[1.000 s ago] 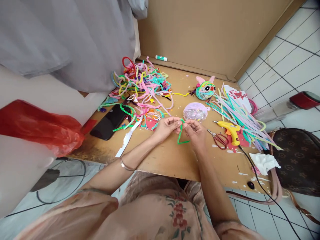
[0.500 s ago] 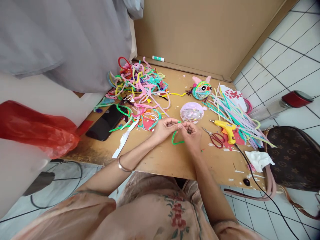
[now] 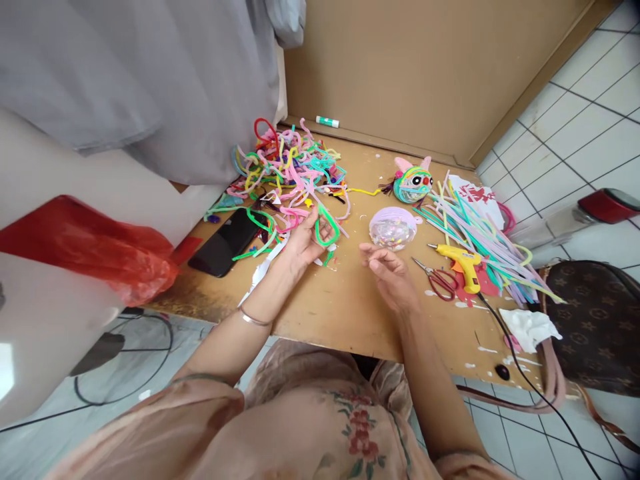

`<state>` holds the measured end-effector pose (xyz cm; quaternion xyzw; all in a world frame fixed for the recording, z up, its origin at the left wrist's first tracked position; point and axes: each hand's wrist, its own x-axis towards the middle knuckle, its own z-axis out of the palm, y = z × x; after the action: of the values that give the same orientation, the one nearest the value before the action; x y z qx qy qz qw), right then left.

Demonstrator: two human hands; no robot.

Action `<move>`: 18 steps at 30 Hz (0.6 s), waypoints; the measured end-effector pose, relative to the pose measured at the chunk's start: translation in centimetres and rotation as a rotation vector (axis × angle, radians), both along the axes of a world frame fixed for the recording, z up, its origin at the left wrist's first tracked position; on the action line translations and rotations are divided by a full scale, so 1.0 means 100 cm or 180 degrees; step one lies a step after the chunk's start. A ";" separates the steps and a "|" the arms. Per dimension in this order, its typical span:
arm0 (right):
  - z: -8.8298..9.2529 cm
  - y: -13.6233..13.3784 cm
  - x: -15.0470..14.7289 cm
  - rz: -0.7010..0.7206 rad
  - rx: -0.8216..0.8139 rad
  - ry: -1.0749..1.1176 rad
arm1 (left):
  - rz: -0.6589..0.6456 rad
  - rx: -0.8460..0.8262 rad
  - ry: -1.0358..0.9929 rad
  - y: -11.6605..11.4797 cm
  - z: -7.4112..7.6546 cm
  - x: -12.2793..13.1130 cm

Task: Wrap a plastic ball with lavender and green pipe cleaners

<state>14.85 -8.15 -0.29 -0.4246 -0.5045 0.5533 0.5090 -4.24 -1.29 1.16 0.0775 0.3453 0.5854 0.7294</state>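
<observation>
My left hand (image 3: 303, 241) holds a green pipe cleaner (image 3: 325, 230) bent into a loop, at the near edge of a tangled heap of coloured pipe cleaners (image 3: 287, 170). My right hand (image 3: 387, 270) rests above the wooden board (image 3: 345, 310) with fingers loosely apart and nothing in it, just in front of a clear ball with a lilac rim (image 3: 393, 227). A ball wrapped in pipe cleaners with pink ears and eyes (image 3: 411, 182) stands behind it.
Red scissors (image 3: 437, 278) and a yellow glue gun (image 3: 463, 261) with a black cord lie right of my right hand, beside straight pipe cleaners (image 3: 480, 233). A black phone (image 3: 227, 241), red plastic bag (image 3: 95, 250), glue stick (image 3: 327, 121), white tissue (image 3: 530, 327) and brown handbag (image 3: 593, 320) surround the board.
My hands came apart. The left hand carried the green pipe cleaner left toward the heap, and the right hand let go and stayed near the clear ball.
</observation>
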 end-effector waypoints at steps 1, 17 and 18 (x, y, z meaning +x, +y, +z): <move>0.001 -0.001 -0.001 0.0083 -0.0059 0.0160 | -0.0008 -0.0038 -0.0002 0.000 0.000 0.000; 0.003 0.008 0.007 -0.0449 -0.0241 0.0742 | 0.0367 0.0146 0.0166 -0.010 -0.001 0.019; 0.003 0.010 0.009 -0.0620 -0.0244 0.0773 | 0.0263 0.0226 0.0130 -0.011 0.001 0.021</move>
<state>15.78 -7.14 0.05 -0.4206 -0.3742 0.5674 0.6009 -2.18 -2.41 1.23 0.1010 0.3420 0.6252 0.6942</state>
